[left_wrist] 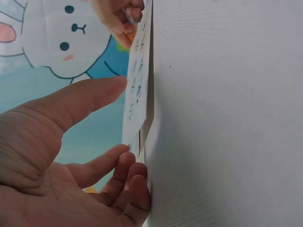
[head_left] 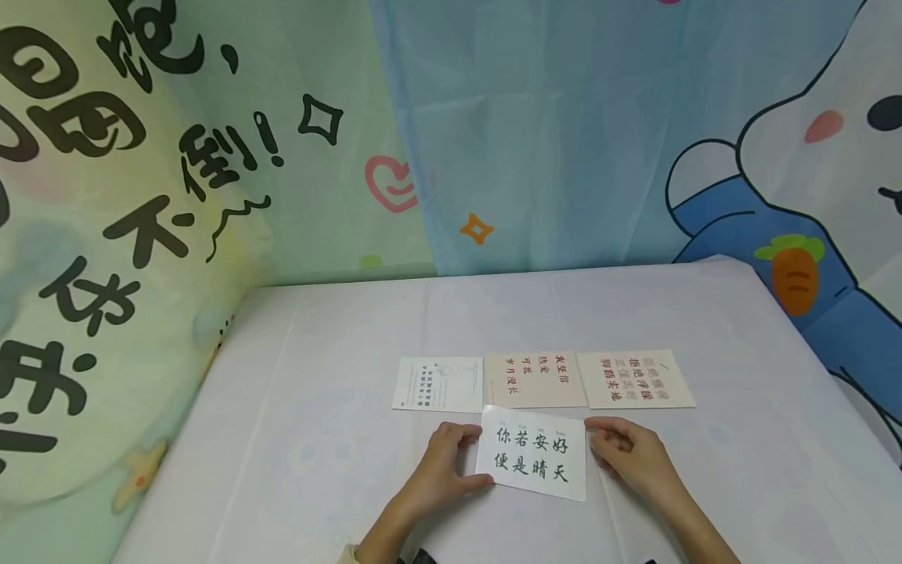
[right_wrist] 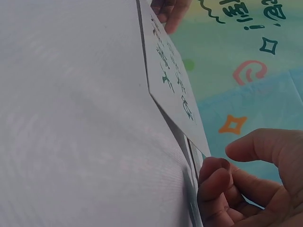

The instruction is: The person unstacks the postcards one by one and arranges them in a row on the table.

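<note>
A white card [head_left: 532,454] with two rows of dark green Chinese characters lies between both hands in the head view. My left hand [head_left: 447,462] holds it by the left edge, thumb at the lower corner and a finger at the upper one. Seen from the left wrist, the card [left_wrist: 137,90] is slightly raised off the tabletop. My right hand [head_left: 630,450] is at the upper right corner. In the right wrist view, a fingertip of the right hand [right_wrist: 251,184] touches the card's corner [right_wrist: 180,90], while its thumb stands apart from the card.
Three cards lie in a row just behind: a white one with small print [head_left: 440,384], a pinkish one with red characters [head_left: 535,380], and a cream one with red and grey characters [head_left: 634,380]. A white cloth [head_left: 317,439] covers the table. Printed curtains [head_left: 550,141] hang behind.
</note>
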{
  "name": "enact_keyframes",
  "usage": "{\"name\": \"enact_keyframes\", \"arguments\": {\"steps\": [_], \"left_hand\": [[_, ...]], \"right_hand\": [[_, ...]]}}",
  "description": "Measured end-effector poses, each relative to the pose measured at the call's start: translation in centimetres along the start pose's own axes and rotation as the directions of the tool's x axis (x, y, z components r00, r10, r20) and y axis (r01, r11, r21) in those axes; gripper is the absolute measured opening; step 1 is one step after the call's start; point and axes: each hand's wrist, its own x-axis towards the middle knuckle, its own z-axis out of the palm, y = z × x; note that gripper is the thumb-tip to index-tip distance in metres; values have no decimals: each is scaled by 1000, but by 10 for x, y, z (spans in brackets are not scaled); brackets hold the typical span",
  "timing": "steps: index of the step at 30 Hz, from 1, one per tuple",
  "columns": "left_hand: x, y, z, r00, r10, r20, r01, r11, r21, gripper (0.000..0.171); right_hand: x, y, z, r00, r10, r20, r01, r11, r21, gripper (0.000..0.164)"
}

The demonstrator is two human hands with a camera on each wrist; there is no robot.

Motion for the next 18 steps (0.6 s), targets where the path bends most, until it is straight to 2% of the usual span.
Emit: {"name": "enact_keyframes", "arguments": {"steps": [4,11,14,18], "left_hand": [[0,1,1,1000,19,-11,-19,1000,-10,67],[1,0,0,1000,11,-27,-13,997,-71,72],[1,1,-1,999,30,-32,-33,993,-111,70],[2,1,-2,996,72,-45,-78,984,-159,69]], "right_hand": [[-1,0,-1,999,-29,-17,29,999,17,33],[-2,0,-1,997,-70,-35,70,998,-9,34],[-2,0,-1,997,-74,-35,74,997,-10,38],[-2,0,1,997,-72,7,72,997,36,49]]}}
